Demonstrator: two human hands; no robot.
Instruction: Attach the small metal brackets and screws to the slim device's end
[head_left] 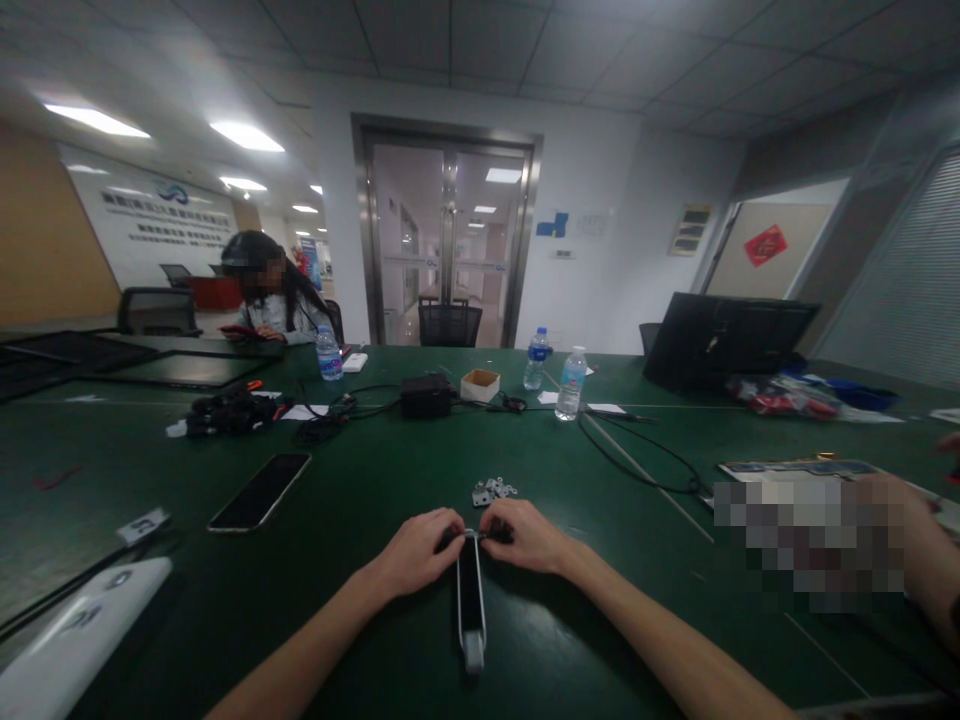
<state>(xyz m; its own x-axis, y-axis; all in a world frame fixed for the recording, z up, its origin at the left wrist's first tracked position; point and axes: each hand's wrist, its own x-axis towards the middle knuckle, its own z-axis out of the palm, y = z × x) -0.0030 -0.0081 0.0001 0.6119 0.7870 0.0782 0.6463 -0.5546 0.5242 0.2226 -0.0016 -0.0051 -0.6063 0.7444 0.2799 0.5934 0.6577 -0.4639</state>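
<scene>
A long, narrow frame with a pale rim and dark middle [471,590] lies on the green table, pointing away from me, with a light grey block at its near end. Both hands meet at its far end. My left hand [420,550] has its fingers closed around a small dark piece, mostly hidden, at the left corner. On the other side my right hand [531,540] pinches a small black piece [501,533] against the right corner. Just beyond the fingers sits a loose pile of small metal brackets [493,491].
A smartphone [260,492] lies left, a white device [90,635] nearer me. Farther back are a black adapter [426,396], cables, a small open box [480,385], water bottles [571,384] and a monitor [727,340]. A co-worker's arm [926,540] reaches in at right; another person [274,295] sits across.
</scene>
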